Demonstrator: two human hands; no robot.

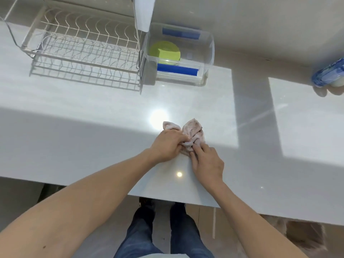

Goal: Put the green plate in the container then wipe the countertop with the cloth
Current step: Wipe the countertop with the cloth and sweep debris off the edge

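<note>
green plate [165, 51] inside clear container [209, 53], cloth [191, 135] bunched

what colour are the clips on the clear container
Blue. Both clips on the clear container show plainly in the head view.

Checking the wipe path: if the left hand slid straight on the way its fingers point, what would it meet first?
The left hand points up and right, already gripping the cloth. Beyond it lies bare countertop; the way looks free, though depth is unclear.
</note>
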